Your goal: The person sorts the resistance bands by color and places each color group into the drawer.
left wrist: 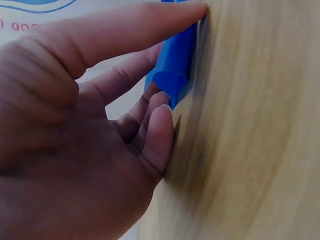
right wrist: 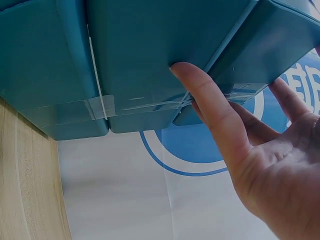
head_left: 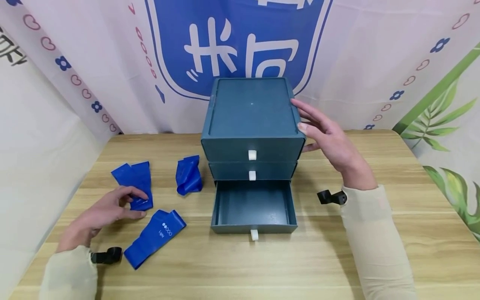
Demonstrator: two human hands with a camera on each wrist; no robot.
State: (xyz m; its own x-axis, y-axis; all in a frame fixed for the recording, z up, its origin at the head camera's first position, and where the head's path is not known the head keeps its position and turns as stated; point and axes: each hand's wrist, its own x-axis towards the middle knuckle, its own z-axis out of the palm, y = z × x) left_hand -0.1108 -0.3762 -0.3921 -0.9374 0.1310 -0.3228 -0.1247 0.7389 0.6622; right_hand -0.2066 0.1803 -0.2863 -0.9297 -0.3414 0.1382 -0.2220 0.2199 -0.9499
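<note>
My left hand is at a folded blue elastic band on the left of the table. Its fingers are bent over the band's near end, the thumb stands apart from them, and in the left wrist view a rolled end of the blue band shows beyond the fingertips. My right hand rests on the right side of a dark teal drawer cabinet, fingers spread along its side and top edge. The cabinet's bottom drawer is pulled out with nothing in it; the two above are closed.
A crumpled blue band lies left of the cabinet. Nearer the front is a flat blue band marked "Light". Behind the wooden table hangs a printed curtain. Black straps are at both wrists.
</note>
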